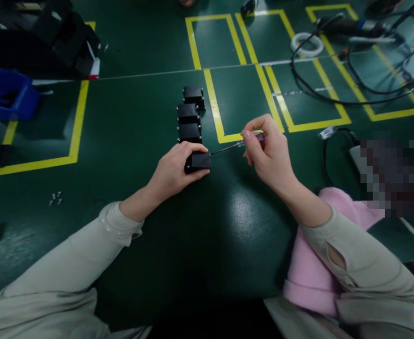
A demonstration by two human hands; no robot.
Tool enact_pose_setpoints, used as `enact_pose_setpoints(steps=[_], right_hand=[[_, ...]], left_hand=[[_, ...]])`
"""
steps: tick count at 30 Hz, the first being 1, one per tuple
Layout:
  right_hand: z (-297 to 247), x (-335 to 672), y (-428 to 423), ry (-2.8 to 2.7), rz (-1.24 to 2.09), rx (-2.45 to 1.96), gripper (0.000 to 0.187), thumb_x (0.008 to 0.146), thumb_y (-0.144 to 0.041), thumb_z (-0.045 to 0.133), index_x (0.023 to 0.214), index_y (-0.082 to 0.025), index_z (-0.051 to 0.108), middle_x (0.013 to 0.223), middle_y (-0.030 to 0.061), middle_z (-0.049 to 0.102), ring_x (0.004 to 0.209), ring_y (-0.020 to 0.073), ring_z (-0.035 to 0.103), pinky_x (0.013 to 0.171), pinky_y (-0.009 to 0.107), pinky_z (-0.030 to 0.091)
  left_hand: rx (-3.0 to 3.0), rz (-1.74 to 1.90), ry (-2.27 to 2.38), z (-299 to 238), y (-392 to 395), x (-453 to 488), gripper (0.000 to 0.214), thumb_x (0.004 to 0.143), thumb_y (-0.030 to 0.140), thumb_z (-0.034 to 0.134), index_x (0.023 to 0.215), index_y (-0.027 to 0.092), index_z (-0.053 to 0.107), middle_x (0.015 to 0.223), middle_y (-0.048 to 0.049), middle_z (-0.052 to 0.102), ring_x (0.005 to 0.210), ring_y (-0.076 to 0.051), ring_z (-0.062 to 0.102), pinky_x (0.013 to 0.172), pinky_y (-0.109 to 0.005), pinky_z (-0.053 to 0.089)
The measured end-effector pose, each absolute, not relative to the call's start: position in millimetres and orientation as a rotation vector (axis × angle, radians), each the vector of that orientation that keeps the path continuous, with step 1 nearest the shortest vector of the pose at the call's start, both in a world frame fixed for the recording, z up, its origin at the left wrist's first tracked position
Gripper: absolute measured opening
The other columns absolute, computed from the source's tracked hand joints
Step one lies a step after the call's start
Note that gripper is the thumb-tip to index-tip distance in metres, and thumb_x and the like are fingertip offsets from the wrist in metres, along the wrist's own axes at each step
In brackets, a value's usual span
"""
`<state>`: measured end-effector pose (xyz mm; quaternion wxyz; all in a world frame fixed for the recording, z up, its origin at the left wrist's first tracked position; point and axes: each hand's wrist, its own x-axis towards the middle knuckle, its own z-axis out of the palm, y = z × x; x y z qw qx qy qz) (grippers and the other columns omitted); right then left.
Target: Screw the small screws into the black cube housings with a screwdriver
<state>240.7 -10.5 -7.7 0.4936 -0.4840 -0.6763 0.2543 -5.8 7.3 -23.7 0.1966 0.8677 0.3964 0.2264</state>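
Observation:
My left hand (174, 168) grips a small black box (200, 160) on the green table, thumb along its near side and fingers over the far side. In my right hand (268, 153) is a thin screwdriver (240, 143) with a clear handle, held almost level. Its tip meets the right end of the box, near a corner; whether it sits in a screw is too small to tell. Just beyond, similar black boxes (188, 113) with shiny screws at their ends stand in a row, the farthest one (193, 95) slightly to the right.
Several loose screws (55, 198) lie at the left. A blue bin (9, 94) and stacked black parts (62, 42) stand at the back left. Yellow tape (224, 139) marks rectangles. Black cables (334, 100) and a white tape roll (306, 44) lie back right; pink cloth (311, 278) is under my right forearm.

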Motion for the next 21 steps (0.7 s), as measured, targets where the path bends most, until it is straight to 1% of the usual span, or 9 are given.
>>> enact_pose_setpoints(steps=[2, 4, 9, 11, 16, 18, 21], right_hand=[[-8.9, 240.6, -9.8, -1.627, 0.62, -1.162, 0.024, 0.102, -0.049, 0.052, 0.098, -0.025, 0.053, 0.081, -0.0018, 0.057, 0.06, 0.0099, 0.051, 0.055, 0.029, 0.042], [-9.6, 240.7, -8.9, -1.621, 0.623, -1.157, 0.025, 0.101, -0.05, 0.052, 0.099, -0.025, 0.053, 0.082, -0.0013, 0.058, 0.063, 0.0107, 0.053, 0.055, 0.029, 0.042], [-9.6, 241.7, -7.9, -1.63, 0.604, -1.173, 0.028, 0.101, -0.048, 0.053, 0.087, -0.025, 0.052, 0.07, -0.0038, 0.051, 0.06, 0.0108, 0.049, 0.055, 0.029, 0.04], [-9.7, 241.5, -8.1, -1.634, 0.589, -1.175, 0.028, 0.101, -0.049, 0.053, 0.087, -0.024, 0.053, 0.07, -0.004, 0.05, 0.059, 0.0104, 0.048, 0.054, 0.029, 0.039], [-10.5, 240.5, -8.7, -1.641, 0.605, -1.15, 0.023, 0.102, -0.047, 0.05, 0.101, -0.024, 0.053, 0.084, -0.0015, 0.058, 0.062, 0.0101, 0.05, 0.056, 0.03, 0.042], [-10.6, 240.5, -8.4, -1.64, 0.608, -1.141, 0.023, 0.102, -0.047, 0.05, 0.1, -0.024, 0.053, 0.087, -0.0006, 0.06, 0.065, 0.0106, 0.053, 0.057, 0.03, 0.043], [-9.9, 240.9, -7.8, -1.641, 0.613, -1.141, 0.023, 0.102, -0.046, 0.051, 0.096, -0.024, 0.052, 0.085, -0.0009, 0.059, 0.068, 0.0113, 0.055, 0.059, 0.03, 0.043]], left_hand=[[2.418, 0.638, 1.11, -23.9, 7.1, -5.0, 0.039, 0.09, 0.036, 0.07, 0.123, 0.02, 0.057, 0.12, -0.0066, 0.066, 0.109, -0.025, 0.062, 0.094, -0.037, 0.048], [2.405, 0.646, 1.106, -23.8, 7.1, -4.1, 0.038, 0.09, 0.035, 0.07, 0.122, 0.02, 0.058, 0.12, -0.0066, 0.066, 0.11, -0.025, 0.062, 0.095, -0.037, 0.048], [2.361, 0.65, 1.119, -23.1, 7.6, -2.4, 0.038, 0.088, 0.034, 0.072, 0.12, 0.02, 0.058, 0.121, -0.0062, 0.066, 0.111, -0.025, 0.062, 0.095, -0.037, 0.048], [2.347, 0.651, 1.126, -23.2, 7.8, -2.1, 0.039, 0.087, 0.033, 0.073, 0.12, 0.02, 0.058, 0.121, -0.0056, 0.066, 0.111, -0.025, 0.062, 0.096, -0.037, 0.047], [2.337, 0.654, 1.124, -23.5, 7.6, -1.8, 0.039, 0.087, 0.034, 0.072, 0.12, 0.021, 0.057, 0.122, -0.0056, 0.066, 0.112, -0.025, 0.062, 0.096, -0.038, 0.048], [2.338, 0.654, 1.123, -23.6, 7.3, -2.0, 0.039, 0.087, 0.034, 0.072, 0.12, 0.021, 0.057, 0.122, -0.0057, 0.065, 0.112, -0.025, 0.062, 0.096, -0.038, 0.048], [2.336, 0.656, 1.125, -23.8, 7.0, -2.3, 0.039, 0.087, 0.034, 0.072, 0.12, 0.021, 0.057, 0.122, -0.0058, 0.065, 0.112, -0.025, 0.062, 0.096, -0.038, 0.048]])
